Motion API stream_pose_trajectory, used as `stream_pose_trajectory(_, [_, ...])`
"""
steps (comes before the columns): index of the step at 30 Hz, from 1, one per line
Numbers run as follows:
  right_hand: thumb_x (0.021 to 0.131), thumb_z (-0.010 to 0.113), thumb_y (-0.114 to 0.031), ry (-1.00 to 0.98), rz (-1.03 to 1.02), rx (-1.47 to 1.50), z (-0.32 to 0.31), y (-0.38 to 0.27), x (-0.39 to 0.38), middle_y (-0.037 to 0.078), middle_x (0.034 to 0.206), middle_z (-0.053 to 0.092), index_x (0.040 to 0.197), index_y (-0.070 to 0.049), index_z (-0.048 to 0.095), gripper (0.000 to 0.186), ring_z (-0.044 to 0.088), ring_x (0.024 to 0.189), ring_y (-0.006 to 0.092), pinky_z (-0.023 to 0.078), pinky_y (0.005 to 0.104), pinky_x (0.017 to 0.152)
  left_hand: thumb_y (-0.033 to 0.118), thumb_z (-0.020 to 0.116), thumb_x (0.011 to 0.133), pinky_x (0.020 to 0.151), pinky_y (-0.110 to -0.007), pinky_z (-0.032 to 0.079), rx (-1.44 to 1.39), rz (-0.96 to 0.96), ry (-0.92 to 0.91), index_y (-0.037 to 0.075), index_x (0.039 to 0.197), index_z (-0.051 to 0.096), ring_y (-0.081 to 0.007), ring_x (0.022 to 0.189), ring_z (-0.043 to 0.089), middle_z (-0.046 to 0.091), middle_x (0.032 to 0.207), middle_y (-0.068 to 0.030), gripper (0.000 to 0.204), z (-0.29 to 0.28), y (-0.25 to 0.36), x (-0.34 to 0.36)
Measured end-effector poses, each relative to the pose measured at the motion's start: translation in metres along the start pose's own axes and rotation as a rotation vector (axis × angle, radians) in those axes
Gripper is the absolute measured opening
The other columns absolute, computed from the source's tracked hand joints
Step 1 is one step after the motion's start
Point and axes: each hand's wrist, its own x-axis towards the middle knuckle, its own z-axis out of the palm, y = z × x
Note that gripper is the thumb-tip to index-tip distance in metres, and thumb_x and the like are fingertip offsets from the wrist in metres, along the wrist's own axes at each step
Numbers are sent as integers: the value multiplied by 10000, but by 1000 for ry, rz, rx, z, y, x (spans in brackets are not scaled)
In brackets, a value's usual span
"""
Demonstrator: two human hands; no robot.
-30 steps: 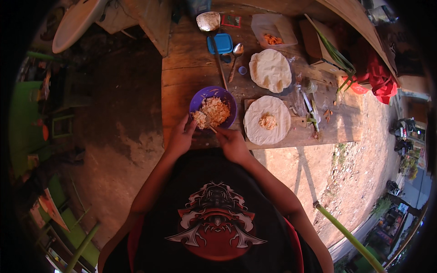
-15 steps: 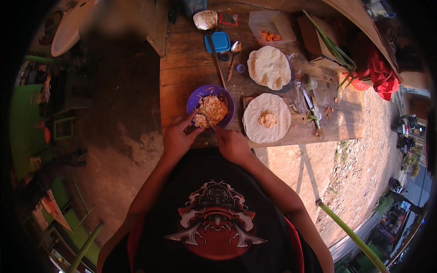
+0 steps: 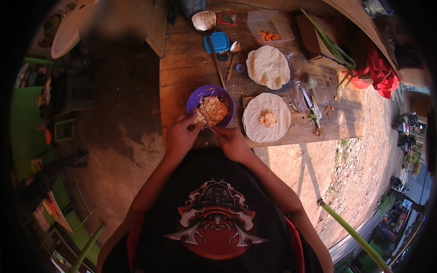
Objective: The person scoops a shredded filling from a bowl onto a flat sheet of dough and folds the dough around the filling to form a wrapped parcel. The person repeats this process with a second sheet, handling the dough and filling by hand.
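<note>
A purple bowl point(image 3: 230, 97) stands at the table's near edge, holding a crumbly orange-and-white food mixture point(image 3: 213, 108) like seasoned rice. At its near left rim, my left hand point(image 3: 181, 136) is closed on the bowl, thumb and fingers curled beside a lump of the mixture. Right of it, my right hand point(image 3: 233, 144) grips the handle of a spoon point(image 3: 211, 128); the spoon's head is mostly hidden by my left hand and the food. Close by on the right lies a round pale flatbread point(image 3: 259, 132) with a small mound of the same mixture point(image 3: 267, 119) in its middle.
Beyond it is another flatbread point(image 3: 268, 67). Farther back on the wooden table point(image 3: 182, 68) are a spatula point(image 3: 216, 59), a spoon point(image 3: 231, 63), a blue lid point(image 3: 219, 42) and a clear container point(image 3: 283, 31). A knife point(image 3: 314, 107) lies right, near a cardboard box point(image 3: 314, 43).
My left hand has shifted slightly, its fingers now covering more of the spoon's head and the lump of mixture. My right hand has barely moved and keeps its grip.
</note>
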Motion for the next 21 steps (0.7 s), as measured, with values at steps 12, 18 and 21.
stream_pose_trajectory(12, [1031,617,-161,35,48,97,-22,-16,8,24,652,558,1385,-27,702,388,494,621,76,455,317,599,195,883,893,633,-283,584,-248,-151,40,27,1441,648,-96,759,714,777,1130,-109,620,0,-1,2])
stream_pose_trajectory(18, [1050,611,-169,32,43,122,-26,-13,10,-3,691,569,1389,-32,702,377,484,628,69,439,300,595,138,702,1038,834,-359,661,-823,-586,-47,2,1541,516,-279,1081,766,715,1275,-191,553,-5,12,11])
stream_pose_trajectory(21, [1059,610,-172,16,68,153,-27,-9,11,-21,696,570,1394,-40,703,372,472,626,61,430,287,592,120,641,1063,870,-350,650,-903,-619,-115,-8,1554,495,-305,1138,748,689,1316,-205,528,-11,18,13])
